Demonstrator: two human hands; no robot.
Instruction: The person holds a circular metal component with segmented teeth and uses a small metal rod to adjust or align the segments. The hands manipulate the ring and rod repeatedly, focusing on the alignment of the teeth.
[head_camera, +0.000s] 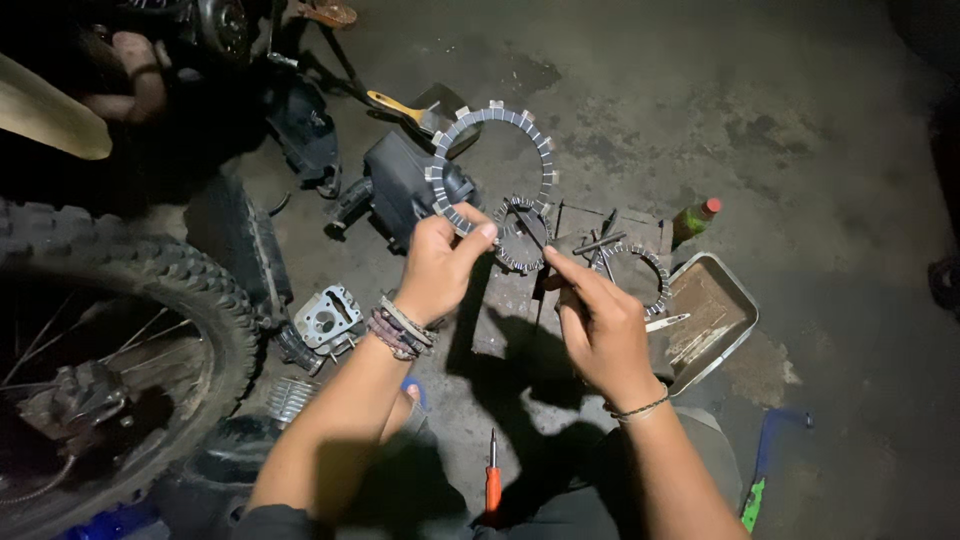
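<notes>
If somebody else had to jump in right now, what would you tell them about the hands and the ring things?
Left hand: grip pinched on the big toothed ring, held up over the floor.
Right hand: fingers around a thin dark tool, tip near a smaller toothed disc beside the left fingers.
Another toothed ring lies by the metal tray.
Red-handled screwdriver lies on the floor near the knees.
Engine parts lie loose; nothing is fitted back yet.

ring - matt grey metal | floor - rough stained concrete | tray - dull metal
</notes>
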